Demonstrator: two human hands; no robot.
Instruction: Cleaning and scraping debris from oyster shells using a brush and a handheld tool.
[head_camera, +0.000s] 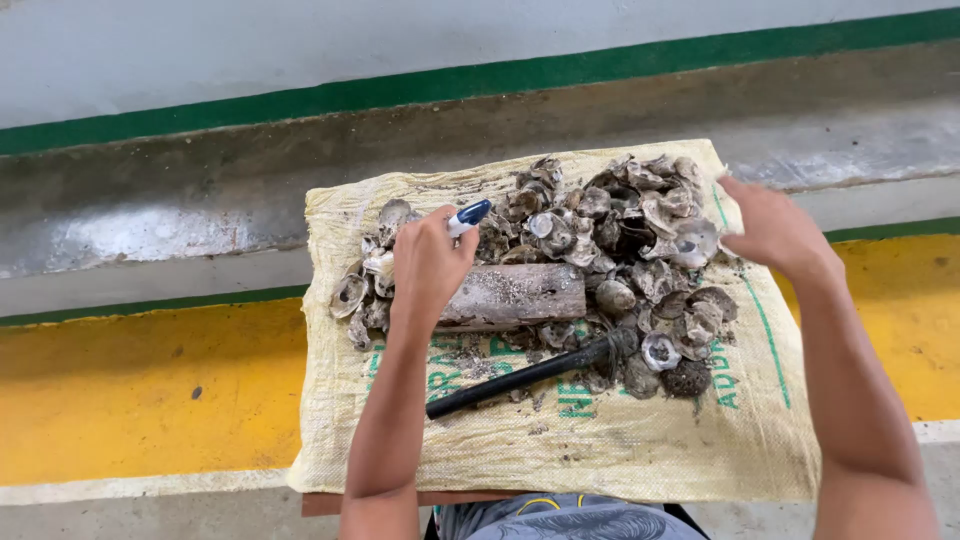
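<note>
The left hand (428, 265) is closing around a small blue-and-white handled knife (467, 217), hovering over the weathered grey wooden block (512, 295). The right hand (772, 228) is reaching, fingers spread and holding nothing, toward the heap of rough grey oyster shells (620, 240) on the yellow woven sack (600, 440). A black-handled hammer (530, 372) is lying unused just beside the block. Judging by the large heap, with no shell on the block, most of the shell work appears to be remaining.

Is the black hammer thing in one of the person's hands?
No, the black-handled tool lies on the woven sack, while the left hand grips a blue-and-white tool and the right hand holds nothing.
</note>
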